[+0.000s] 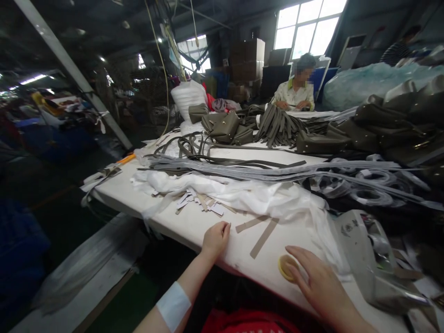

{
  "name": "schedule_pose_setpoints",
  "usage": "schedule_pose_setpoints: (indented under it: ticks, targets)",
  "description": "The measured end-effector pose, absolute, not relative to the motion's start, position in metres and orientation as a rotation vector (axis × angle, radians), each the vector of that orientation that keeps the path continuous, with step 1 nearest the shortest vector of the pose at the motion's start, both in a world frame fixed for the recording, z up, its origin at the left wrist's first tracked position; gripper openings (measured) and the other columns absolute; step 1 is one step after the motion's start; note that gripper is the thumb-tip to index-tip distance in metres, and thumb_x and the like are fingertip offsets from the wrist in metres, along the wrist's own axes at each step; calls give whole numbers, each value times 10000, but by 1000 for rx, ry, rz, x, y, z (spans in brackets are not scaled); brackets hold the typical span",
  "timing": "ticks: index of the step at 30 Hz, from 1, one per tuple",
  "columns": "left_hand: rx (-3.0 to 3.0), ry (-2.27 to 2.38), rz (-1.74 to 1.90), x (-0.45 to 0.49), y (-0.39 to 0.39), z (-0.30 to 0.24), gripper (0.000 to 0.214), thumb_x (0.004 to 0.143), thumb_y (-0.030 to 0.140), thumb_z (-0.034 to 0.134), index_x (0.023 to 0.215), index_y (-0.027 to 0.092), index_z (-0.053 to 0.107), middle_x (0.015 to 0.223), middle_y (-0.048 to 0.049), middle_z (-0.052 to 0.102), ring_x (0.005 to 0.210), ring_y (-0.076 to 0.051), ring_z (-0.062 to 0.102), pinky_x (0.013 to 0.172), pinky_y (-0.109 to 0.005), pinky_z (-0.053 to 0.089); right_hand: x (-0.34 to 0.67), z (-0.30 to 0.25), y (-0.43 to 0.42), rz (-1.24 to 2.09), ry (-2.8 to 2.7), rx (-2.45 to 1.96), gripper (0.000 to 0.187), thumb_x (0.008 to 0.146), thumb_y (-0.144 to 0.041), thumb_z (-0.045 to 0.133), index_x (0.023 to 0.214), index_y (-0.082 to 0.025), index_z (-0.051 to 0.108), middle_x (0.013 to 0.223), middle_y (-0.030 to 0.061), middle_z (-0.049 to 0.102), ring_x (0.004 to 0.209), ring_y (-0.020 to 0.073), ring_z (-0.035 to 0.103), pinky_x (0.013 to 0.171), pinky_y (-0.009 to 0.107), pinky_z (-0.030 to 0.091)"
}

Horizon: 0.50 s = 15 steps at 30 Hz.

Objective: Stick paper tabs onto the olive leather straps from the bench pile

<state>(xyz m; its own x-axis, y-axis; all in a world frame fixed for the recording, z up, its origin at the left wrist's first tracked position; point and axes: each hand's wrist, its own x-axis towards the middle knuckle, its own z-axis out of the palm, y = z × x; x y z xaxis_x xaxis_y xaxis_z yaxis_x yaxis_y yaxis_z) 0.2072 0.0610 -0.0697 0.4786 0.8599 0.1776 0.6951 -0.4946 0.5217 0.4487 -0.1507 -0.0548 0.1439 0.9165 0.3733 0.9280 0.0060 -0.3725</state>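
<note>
Resting on the table (189, 227) at lower centre, the left hand (215, 238) is curled closed, while the right hand (315, 274), fingers parted, touches a yellow ring (283, 269) lower right.

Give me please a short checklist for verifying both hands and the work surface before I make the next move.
1. Right hand at the yellow roll: ok, the thumb overlaps it. Firm grip: cannot tell.
2. Left hand free of small pieces: cannot tell, its fingers are curled.
3. Two brown strips in plain view: ok, they lie on the table in front of the hands.
4. Strip ends free of the white sheet: cannot tell, they are very near it.
5. Loose pieces in order: not ok, they lie jumbled.
6. Co-worker's hands away from the strips: ok, across the table.
</note>
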Motion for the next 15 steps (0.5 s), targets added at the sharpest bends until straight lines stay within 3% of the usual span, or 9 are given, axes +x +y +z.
schedule_pose_setpoints:
  ticks: [3, 9, 15]
  targets:
    - [2365, 1363, 585, 212, 67, -77, 326, 977, 317, 402, 768, 199, 622, 749, -48, 681, 720, -189, 638, 661, -282, 433, 465, -30, -116, 17, -1726, -1912, 275, 944, -349, 479, 1112, -230, 661, 1096, 77, 719, 1001, 228, 677, 874, 356, 541]
    - [2397, 1375, 580, 210, 66, -85, 279, 970, 310, 417, 830, 207, 635, 821, -57, 703, 769, -197, 644, 700, -297, 434, 484, -9, -40, 56, -1791, -2127, 218, 911, -262, 503, 879, -223, 715, 896, 48, 731, 836, 221, 672, 731, 328, 489]
    - [2396, 1368, 596, 208, 66, -89, 254, 967, 304, 427, 868, 205, 639, 851, -57, 705, 795, -201, 646, 733, -305, 450, 471, -26, -16, -58, -1960, -2158, 193, 907, -201, 522, 882, -193, 714, 958, 88, 690, 922, 243, 620, 768, 327, 465]
